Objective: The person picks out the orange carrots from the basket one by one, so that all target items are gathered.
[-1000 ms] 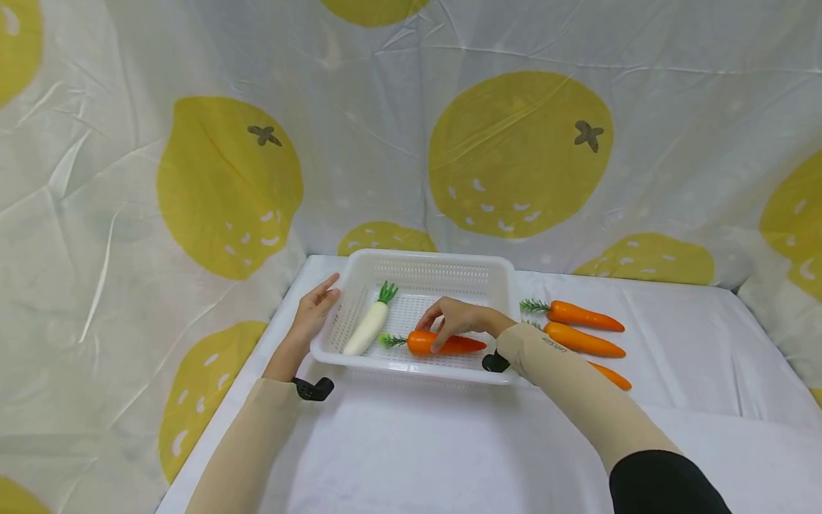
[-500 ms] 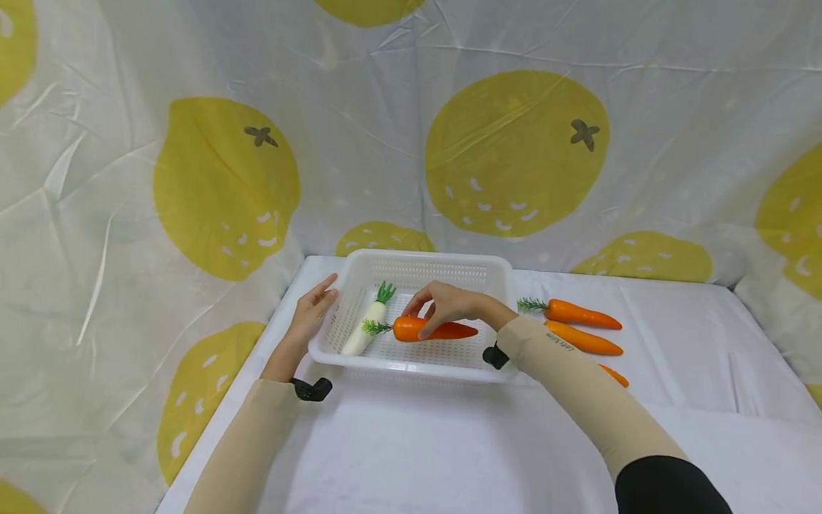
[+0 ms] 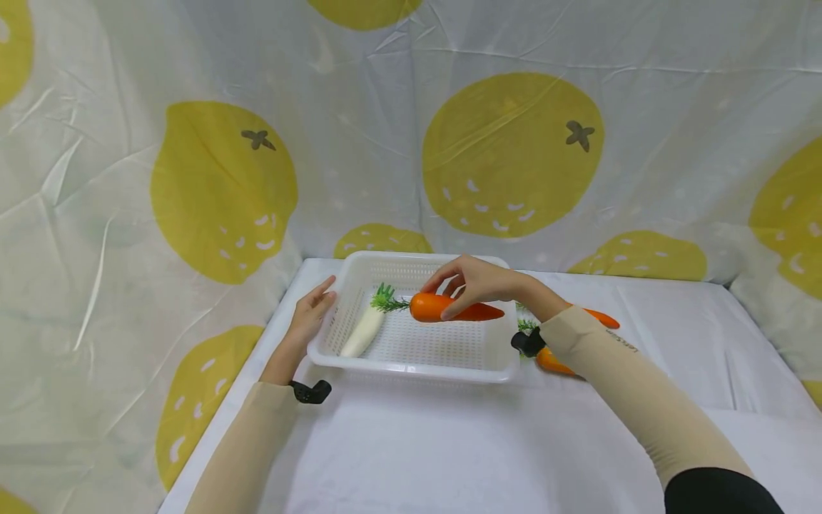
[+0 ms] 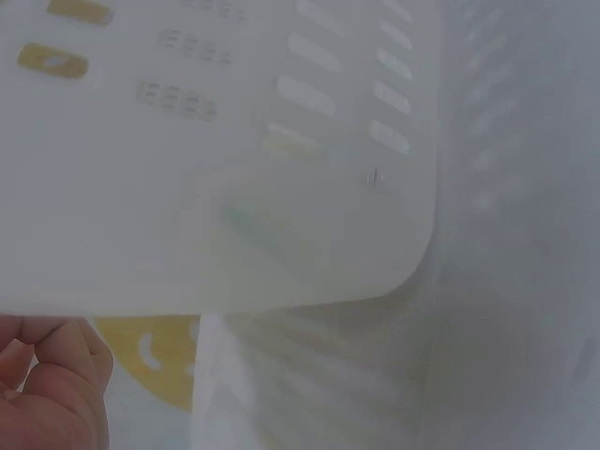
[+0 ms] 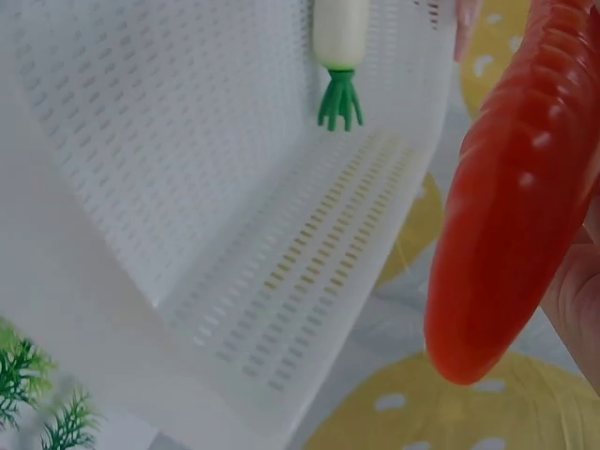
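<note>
In the head view my right hand (image 3: pixel 472 282) pinches an orange carrot (image 3: pixel 430 307) with a green leafy top, held up over a white plastic basket (image 3: pixel 411 370). The right wrist view shows the same carrot (image 5: pixel 516 197) large and close, its tip pointing down. Inside the basket, at its left, lies a white radish (image 3: pixel 362 334) with a green top; the carrot's leaves overlap that top in the head view. My left hand (image 3: pixel 310 310) is at the basket's left rim, fingers extended along the outside. The left wrist view has part of this hand (image 4: pixel 61 394) right at the rim.
To the right of the basket, more carrots lie on the white-covered table (image 3: pixel 417 442), partly hidden by my right arm; one carrot (image 3: pixel 555 363) shows below the wrist. A curtain (image 3: pixel 359 143) with yellow lemon prints hangs behind the table and at its sides.
My right hand has lifted the carrot from the basket floor, first slightly left and up, then up and to the right. The left hand has stayed at the rim.
</note>
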Motion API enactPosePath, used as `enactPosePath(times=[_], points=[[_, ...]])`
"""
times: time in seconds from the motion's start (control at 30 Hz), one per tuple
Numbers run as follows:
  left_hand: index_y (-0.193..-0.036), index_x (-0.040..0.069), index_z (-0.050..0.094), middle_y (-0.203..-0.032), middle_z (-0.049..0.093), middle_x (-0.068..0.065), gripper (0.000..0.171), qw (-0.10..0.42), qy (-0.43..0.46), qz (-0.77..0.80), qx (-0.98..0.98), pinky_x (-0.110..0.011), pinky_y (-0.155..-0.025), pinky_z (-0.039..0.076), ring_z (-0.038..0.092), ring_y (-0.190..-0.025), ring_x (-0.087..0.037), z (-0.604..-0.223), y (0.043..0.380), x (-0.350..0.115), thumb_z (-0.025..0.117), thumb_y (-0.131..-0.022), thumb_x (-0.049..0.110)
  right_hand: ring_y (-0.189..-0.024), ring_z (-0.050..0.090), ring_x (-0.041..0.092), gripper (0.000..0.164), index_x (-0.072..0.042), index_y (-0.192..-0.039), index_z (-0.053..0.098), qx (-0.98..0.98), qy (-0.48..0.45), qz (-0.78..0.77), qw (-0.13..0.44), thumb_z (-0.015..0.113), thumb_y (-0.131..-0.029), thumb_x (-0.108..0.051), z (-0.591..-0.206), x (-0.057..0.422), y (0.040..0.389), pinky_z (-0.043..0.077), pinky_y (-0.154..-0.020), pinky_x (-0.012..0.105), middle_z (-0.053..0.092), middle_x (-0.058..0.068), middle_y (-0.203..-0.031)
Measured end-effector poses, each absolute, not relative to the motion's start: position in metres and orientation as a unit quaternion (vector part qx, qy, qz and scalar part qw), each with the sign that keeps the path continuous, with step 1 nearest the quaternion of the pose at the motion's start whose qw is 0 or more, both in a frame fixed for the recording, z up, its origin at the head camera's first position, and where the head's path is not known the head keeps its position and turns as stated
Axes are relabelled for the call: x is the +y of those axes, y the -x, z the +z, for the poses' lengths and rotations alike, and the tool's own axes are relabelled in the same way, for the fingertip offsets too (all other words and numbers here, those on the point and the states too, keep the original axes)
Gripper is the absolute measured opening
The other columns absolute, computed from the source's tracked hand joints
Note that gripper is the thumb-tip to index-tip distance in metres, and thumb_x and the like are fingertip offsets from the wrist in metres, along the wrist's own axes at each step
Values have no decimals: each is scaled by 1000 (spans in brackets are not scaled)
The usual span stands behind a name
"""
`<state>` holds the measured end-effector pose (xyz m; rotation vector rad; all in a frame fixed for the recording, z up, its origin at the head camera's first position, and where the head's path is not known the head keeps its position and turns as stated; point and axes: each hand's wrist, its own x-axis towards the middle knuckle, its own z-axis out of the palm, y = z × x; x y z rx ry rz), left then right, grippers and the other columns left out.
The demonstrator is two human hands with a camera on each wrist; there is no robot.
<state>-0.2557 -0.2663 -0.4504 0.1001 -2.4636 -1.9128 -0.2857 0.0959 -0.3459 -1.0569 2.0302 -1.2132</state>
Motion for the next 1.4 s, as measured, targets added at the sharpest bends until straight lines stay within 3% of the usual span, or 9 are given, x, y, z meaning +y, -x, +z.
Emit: enactPosePath(times=[0.23,0.43,0.57,0.77,1.03,1.4], points=[[-155,16,38,-125,55,-13,53,14,-30,-614,-789,-15,-83,44,53,-101,-9,-451,256,-267,51,-106,30,-95,68,28,44,-9,-123,70,763,410,-436,244,83,-81,-9,-329,130,270,56,-83,41,67,8,-118],[-155,17,37,-127,54,-15,52,12,-24,-615,-788,-15,-83,45,54,-101,-8,-453,254,-267,50,-106,30,-97,66,29,45,-5,-124,69,763,419,-436,227,83,-81,-7,-326,160,255,55,-84,43,67,10,-118],[-155,14,36,-127,53,-18,52,8,-19,-619,-785,-15,-83,45,53,-101,-10,-447,253,-267,49,-107,26,-98,66,29,45,-9,-124,69,780,390,-434,226,83,-82,-10,-328,182,245,55,-84,43,67,10,-118],[-155,16,38,-124,55,-14,52,19,-24,-618,-785,-15,-84,44,54,-100,-7,-450,257,-267,51,-106,29,-92,69,30,45,-10,-126,68,794,345,-438,243,82,-83,-11,-337,216,234,57,-81,40,69,13,-113],[-156,18,37,-130,52,-16,53,9,-29,-616,-787,-15,-84,45,53,-104,-10,-453,253,-267,50,-106,32,-95,68,27,45,-5,-126,66,792,359,-443,219,81,-84,-8,-357,258,225,56,-83,36,71,12,-108],[-155,16,39,-124,54,-14,52,19,-21,-618,-785,-16,-83,45,53,-100,-9,-453,256,-268,50,-106,31,-94,67,25,41,-6,-124,68,798,331,-450,227,79,-85,-6,-383,297,215,57,-79,34,69,14,-114]])
